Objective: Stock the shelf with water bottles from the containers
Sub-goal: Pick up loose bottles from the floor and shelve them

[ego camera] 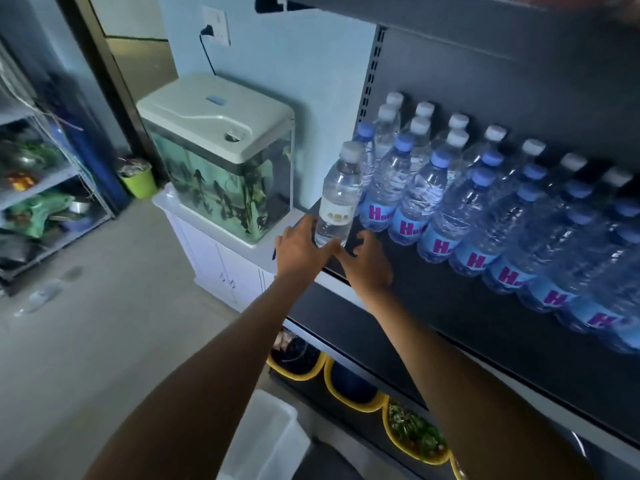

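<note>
**Item:** white-capped water bottle (338, 199), clear, pale label.
**Position:** directly ahead of both hands and between them, at the front left corner of the dark shelf (450, 306). Its long axis is near vertical with a slight lean (fingers hide whether the base rests on the board).
**Left hand** (303, 249): fingers wrapped round the bottle's lower body. It is the nearer hand and appears to carry the bottle.
**Right hand** (369, 263): just beside the base on the opposite side, fingers curled. Whether it touches or grips the bottle cannot be told.
**Stock beyond the right hand:** rows of blue-capped water bottles (408, 188), with white-capped ones behind, running off rightward. The nearest stands just beside the held bottle.
**Move judged due:** a short shift inward and rightward, keeping the bottle upright, to seat it against the front row.
**Below the forearms:** white container (266, 434).
**Left of the left hand:** fish tank (221, 161).
</note>
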Demonstrator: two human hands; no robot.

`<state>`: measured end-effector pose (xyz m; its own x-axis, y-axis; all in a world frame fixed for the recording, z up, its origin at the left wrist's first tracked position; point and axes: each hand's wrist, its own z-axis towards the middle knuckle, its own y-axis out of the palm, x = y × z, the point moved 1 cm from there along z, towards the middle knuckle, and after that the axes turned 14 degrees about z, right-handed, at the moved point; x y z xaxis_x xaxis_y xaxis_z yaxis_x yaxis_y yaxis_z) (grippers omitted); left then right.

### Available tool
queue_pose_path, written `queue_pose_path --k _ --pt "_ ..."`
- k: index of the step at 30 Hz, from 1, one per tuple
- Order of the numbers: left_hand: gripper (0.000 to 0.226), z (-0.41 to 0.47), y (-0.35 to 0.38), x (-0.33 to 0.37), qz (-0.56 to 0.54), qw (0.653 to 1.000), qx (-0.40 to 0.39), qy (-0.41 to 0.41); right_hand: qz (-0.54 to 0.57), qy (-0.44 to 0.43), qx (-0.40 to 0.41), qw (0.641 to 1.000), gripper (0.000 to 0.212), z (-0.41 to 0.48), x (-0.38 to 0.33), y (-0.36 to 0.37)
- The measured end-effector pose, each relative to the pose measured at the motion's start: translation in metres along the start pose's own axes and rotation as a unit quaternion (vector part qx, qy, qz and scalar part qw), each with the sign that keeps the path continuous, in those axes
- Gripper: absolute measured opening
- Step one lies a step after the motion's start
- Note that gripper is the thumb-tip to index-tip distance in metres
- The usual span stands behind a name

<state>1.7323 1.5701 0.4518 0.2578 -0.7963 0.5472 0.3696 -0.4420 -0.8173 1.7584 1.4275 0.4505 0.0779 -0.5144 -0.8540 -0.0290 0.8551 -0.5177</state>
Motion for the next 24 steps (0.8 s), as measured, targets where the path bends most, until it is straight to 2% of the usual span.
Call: queue_pose_path --k 4,10,17,24 --pt "0.050 0.027 0.009 -0.013 -0.028 0.999 -0.012 0.010 -0.141 -0.026 0.036 0.989 0.042 0.007 -0.003 0.018" --pt "0.047 0.026 0.027 -0.018 0.061 0.996 0.031 0.051 -0.197 -0.049 0.072 0.977 0.053 0.008 0.002 0.025" --pt "0.047 0.026 0.027 -0.011 0.093 0.995 0.025 0.016 -0.239 -0.051 0.041 0.969 0.049 0.009 -0.002 0.024" --pt "0.049 0.024 0.033 -0.010 0.134 0.990 0.034 -0.004 -0.195 -0.065 0.034 0.978 0.050 0.007 0.002 0.025"
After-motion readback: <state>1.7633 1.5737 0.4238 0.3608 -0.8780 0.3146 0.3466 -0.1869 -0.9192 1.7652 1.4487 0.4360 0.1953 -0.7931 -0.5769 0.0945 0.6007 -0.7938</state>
